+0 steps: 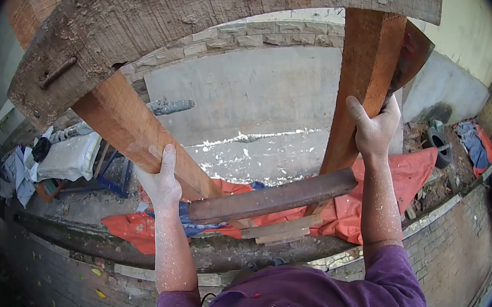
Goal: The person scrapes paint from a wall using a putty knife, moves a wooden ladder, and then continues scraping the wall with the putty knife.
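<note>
A wooden ladder-like frame stands in front of me, with a rough, weathered top plank (pixel 229 4) and a lower rung (pixel 272 198) joining two orange-brown rails. My left hand (pixel 163 184) grips the left rail (pixel 133 121), thumb on top and fingers hidden behind it. Around the right rail (pixel 363 67) closes my right hand (pixel 377 129), its thumb up along the wood. A dark, reddish flat piece (pixel 414 55) shows behind that rail, just above the hand; what it is I cannot make out. White specks and dust cover both forearms. A bent nail (pixel 59 73) sticks to the plank's left end.
An orange-red tarp (pixel 378 199) spreads on the ground below the rung. Behind is a grey wall (pixel 245 93) with white splatter along its foot. At left stands a blue-legged table (pixel 113 184) bearing a white sack (pixel 67 158). A black tyre (pixel 439 146) lies at right.
</note>
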Demonstrator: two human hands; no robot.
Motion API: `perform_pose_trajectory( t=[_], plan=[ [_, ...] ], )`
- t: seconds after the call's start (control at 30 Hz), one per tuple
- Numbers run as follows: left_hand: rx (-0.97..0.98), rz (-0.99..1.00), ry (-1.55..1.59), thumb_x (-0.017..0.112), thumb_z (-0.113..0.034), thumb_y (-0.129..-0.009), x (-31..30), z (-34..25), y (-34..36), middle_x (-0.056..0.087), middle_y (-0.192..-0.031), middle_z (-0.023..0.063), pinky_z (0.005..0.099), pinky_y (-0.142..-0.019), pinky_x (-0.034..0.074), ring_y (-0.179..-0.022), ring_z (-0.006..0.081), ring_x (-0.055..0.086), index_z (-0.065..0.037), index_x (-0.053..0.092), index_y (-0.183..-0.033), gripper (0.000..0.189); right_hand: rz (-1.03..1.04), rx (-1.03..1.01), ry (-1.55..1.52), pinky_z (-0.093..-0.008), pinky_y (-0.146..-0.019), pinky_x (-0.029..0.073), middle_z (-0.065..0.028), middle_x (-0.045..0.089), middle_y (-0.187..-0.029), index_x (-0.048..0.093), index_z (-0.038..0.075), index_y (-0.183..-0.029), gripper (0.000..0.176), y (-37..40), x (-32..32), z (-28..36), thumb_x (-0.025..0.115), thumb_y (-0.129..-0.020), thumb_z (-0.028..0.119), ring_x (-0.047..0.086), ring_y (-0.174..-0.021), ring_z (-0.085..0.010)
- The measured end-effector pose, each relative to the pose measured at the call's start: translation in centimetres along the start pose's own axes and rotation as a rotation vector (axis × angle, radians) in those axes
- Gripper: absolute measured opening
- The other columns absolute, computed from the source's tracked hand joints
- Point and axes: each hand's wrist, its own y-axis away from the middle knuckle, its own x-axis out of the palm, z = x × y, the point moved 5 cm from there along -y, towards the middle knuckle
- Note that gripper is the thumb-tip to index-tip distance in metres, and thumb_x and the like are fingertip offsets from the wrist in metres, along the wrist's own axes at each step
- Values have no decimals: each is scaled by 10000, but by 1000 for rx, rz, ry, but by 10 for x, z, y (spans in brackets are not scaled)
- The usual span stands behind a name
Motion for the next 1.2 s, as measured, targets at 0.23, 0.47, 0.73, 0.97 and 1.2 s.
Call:
perform_pose_trajectory(
  t=[0.23, 0.47, 0.73, 0.97, 1.2],
  plan=[
    [-3, 10, 56, 691, -102, -821, -12, -14, -20, 587, -1084, 124, 317, -864, 447, -985, 197, 577, 63, 483, -1178, 445, 32, 0, -3, -288, -754, 492, -88, 644, -924, 543, -33, -1051, 431, -9, 20, 7, 771, -732, 146, 615, -827, -145],
    [-42, 64, 81, 680, -96, -825, -31, -42, -62, 598, -1071, 119, 316, -859, 461, -971, 191, 591, 57, 495, -1176, 425, -66, 9, 74, -281, -744, 488, -82, 661, -907, 596, -28, -1002, 390, -10, 40, 54, 777, -753, 211, 616, -808, -137],
    [10, 66, -17, 619, -179, -850, -72, -93, -118, 610, -941, 152, 373, -715, 541, -814, 263, 649, 62, 487, -1166, 418, -71, -16, 160, -265, -749, 486, -82, 677, -905, 635, -32, -992, 402, -12, 96, 96, 785, -755, 256, 625, -799, -124],
    [70, 45, -54, 633, -200, -845, -122, -100, -151, 632, -920, 151, 365, -705, 542, -798, 253, 658, 53, 540, -1107, 376, -70, 71, -102, -313, -778, 499, -128, 676, -954, 588, -25, -1028, 420, 6, 154, 107, 762, -707, 182, 646, -878, -192],
    [138, 17, -142, 644, -183, -833, -154, -93, -161, 612, -948, 144, 349, -719, 530, -822, 235, 645, 48, 503, -1161, 426, -118, -65, 27, -281, -855, 449, -95, 643, -1010, 606, -45, -1088, 408, 30, 174, 94, 695, -830, 258, 596, -926, -150]
  ],
)
